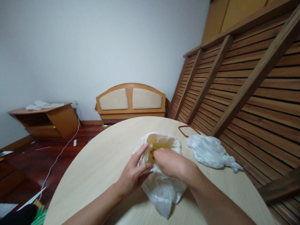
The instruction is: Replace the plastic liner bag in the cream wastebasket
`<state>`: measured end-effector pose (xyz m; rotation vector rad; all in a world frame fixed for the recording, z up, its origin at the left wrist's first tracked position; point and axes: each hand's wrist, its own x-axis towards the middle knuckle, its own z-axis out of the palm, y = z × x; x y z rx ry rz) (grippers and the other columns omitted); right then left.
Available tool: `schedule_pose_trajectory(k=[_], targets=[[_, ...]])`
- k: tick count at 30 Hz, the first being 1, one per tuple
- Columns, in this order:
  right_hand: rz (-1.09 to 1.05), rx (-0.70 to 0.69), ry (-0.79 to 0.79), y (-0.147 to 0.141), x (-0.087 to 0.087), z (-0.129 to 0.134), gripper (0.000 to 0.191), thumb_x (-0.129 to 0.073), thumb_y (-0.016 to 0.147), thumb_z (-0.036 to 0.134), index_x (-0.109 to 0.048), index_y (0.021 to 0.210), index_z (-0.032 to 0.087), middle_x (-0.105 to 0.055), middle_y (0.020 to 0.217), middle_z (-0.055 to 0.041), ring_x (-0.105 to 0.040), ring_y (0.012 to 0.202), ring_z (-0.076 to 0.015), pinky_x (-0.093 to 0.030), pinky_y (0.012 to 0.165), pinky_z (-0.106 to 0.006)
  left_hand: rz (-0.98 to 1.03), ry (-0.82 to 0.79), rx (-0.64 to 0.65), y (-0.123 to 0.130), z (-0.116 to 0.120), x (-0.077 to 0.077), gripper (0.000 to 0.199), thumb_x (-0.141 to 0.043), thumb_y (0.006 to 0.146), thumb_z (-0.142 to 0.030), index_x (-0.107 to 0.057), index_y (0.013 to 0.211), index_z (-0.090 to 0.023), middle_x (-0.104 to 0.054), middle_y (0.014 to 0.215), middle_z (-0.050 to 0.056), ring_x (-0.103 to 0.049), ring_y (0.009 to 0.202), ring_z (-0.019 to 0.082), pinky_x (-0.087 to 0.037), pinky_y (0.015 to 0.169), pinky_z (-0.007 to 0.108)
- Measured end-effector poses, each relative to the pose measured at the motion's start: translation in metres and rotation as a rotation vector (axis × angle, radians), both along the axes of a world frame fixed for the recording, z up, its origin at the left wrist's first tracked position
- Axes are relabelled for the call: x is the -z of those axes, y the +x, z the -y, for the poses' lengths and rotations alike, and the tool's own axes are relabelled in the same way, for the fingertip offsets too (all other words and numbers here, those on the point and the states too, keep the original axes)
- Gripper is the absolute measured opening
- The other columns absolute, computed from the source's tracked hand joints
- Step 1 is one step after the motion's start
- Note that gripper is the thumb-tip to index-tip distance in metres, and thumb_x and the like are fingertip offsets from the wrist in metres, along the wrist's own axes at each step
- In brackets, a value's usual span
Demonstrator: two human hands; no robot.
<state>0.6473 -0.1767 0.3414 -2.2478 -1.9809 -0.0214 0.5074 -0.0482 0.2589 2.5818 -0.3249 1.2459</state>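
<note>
A white plastic bag (161, 189) lines a yellowish container (159, 142) on the round pale table (105, 150), its edge folded over the rim and one end trailing toward me. My left hand (134, 170) grips the left side of the lined rim, thumb and index finger on the plastic. Inside the opening is my right hand (167, 159), its fingers bent and mostly hidden; what they hold, if anything, cannot be made out. A small reddish-brown patch shows beside those fingers.
A knotted whitish plastic bag (208, 151) lies right of the container, with a brown rectangular frame (187, 129) behind it. Wooden slats (234, 90) lean along the right. Beyond the table stand a headboard (131, 100) and a low cabinet (51, 122).
</note>
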Motion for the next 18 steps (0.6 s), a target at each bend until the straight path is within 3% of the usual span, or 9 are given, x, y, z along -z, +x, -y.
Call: schedule_pose_trajectory(k=[6,10,18], targets=[[-0.066,0.013,0.128,0.000,-0.014,0.014,0.023,-0.051,0.095,0.017,-0.066,0.113,0.015,-0.075,0.105,-0.0134,-0.071,0.093,-0.0272,-0.054,0.077,-0.036,0.016,-0.028,-0.001,0.002,-0.002,0.002,0.014,-0.061,0.091,-0.012,-0.066,0.102,-0.018,-0.021,0.165,0.011,-0.037,0.145,0.033,-0.046,0.112,0.050],[-0.140,-0.050,0.006,-0.001,-0.011,0.001,0.023,-0.045,0.098,0.016,-0.067,0.100,0.014,-0.075,0.104,-0.0120,-0.071,0.090,-0.0220,-0.051,0.077,-0.030,0.032,-0.026,0.012,0.003,-0.004,0.003,0.015,-0.060,0.091,-0.013,-0.067,0.103,-0.018,-0.024,0.164,0.011,-0.037,0.146,0.033,-0.044,0.113,0.051],[-0.114,-0.034,-0.101,0.006,-0.008,-0.008,0.029,-0.042,0.096,0.016,-0.071,0.099,0.011,-0.076,0.098,-0.0139,-0.071,0.084,-0.0210,-0.049,0.072,-0.028,0.016,-0.016,0.002,0.002,-0.004,0.002,0.019,-0.063,0.089,-0.010,-0.068,0.105,-0.018,-0.025,0.164,0.012,-0.036,0.146,0.033,-0.042,0.113,0.052]])
